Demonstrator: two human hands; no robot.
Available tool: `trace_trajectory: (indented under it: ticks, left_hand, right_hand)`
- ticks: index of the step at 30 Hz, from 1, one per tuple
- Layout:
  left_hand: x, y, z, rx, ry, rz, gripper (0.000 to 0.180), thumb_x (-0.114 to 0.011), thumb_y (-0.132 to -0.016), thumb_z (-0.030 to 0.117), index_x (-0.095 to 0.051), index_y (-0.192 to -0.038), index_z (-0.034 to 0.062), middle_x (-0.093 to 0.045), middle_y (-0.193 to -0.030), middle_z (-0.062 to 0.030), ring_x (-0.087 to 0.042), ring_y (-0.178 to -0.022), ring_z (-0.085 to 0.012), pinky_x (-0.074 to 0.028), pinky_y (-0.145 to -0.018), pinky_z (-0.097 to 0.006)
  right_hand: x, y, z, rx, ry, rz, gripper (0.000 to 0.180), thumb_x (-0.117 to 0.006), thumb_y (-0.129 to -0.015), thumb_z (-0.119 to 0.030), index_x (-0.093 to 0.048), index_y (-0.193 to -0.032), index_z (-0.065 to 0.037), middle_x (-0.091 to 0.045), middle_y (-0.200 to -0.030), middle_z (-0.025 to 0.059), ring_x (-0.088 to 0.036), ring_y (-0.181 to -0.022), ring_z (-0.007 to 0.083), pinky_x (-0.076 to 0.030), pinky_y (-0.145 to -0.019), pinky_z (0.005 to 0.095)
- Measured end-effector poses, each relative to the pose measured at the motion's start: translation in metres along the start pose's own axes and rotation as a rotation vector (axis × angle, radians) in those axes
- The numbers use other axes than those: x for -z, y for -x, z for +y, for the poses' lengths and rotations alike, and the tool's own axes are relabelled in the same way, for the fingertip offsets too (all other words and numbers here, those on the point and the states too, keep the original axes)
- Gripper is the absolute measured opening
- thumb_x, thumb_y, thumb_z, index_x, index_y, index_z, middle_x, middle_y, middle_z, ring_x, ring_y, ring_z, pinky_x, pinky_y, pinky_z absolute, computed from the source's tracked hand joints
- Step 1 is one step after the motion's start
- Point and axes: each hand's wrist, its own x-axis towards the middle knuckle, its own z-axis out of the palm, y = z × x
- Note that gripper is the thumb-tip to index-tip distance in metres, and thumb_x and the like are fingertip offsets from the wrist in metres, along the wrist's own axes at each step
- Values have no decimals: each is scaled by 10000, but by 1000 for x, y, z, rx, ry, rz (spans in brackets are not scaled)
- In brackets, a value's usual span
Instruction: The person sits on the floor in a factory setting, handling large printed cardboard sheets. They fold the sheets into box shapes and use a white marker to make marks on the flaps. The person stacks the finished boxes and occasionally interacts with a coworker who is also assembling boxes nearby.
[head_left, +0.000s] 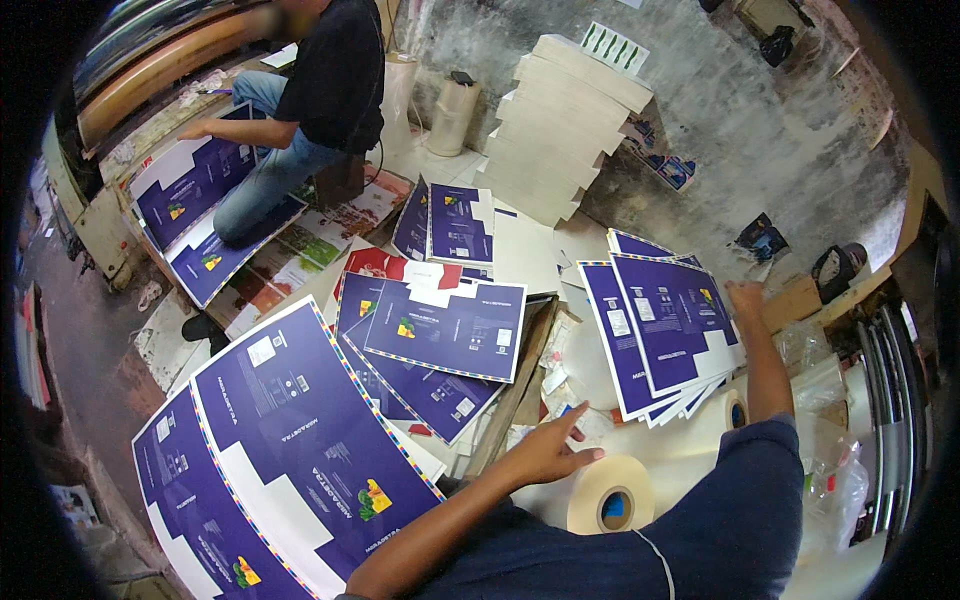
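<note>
My left hand [553,448] is held out over the middle, fingers stretched apart and nothing in it. It hovers just above a roll of clear or cream film [632,478] with a blue-lined core. My right hand [745,298] is at the right edge of a fanned pile of purple printed sheets [668,308]; whether its fingers grip a sheet is too small to tell. The pile lies over pale rolls. Large purple sheets [300,420] with checkered colour borders spread beside my left forearm. More purple sheets [445,328] overlap in the centre, with a red and white piece [430,275] among them.
At the far left, a person [330,90] in black top and jeans handles purple sheets [195,190] next to a machine with rollers [165,65]. A tall stack of white sheets [555,130] stands at the back. Metal bars [885,420] and clear plastic [830,480] are on the right.
</note>
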Motion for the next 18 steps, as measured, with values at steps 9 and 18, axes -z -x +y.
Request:
trace_trajectory:
  ticks: [9,18]
  left_hand:
    - [49,63,-21,114,95,467,635,-704,-888,222,-407,-1422,48,-639,-1092,-155,-641,-892,-178,-525,-788,-309]
    - [71,150,-16,87,146,804,537,-677,-912,200,-465,-1389,72,-648,-1127,-109,-624,-1011,-166,-482,-898,-309]
  right_hand:
    - [7,78,-145,-68,-75,-145,627,-640,-815,-582,-680,-971,25,-615,-1106,241,-596,-1014,375,-462,-882,439]
    - [143,229,-374,837,-850,-433,562,-785,-752,-382,-604,-1141,-20,-590,-1096,201,-519,-1122,329,-384,-968,436]
